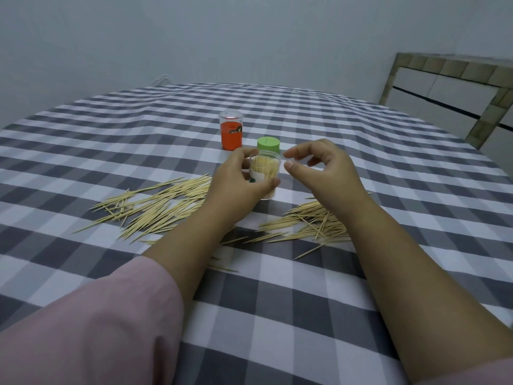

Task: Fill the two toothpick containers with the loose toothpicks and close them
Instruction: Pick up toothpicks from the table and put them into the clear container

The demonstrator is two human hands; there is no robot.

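The left hand [238,179] wraps its grip round the clear plastic toothpick container [265,173], which stands upright on the checked-cloth surface [361,287] and looks nearly full. The right hand [316,168] hovers just beside its rim, fingers loosely curled, holding nothing. The green plastic lid [268,143] lies just behind; the orange-labelled container [231,132] stands farther back, seemingly without its lid. 2 heaps of loose wooden toothpicks [155,207] remain. The sticks are light, stiff and sharp-tipped, best pinched mid-length in small bundles; the thin, smooth jar probably tips easily, so hold its wall.
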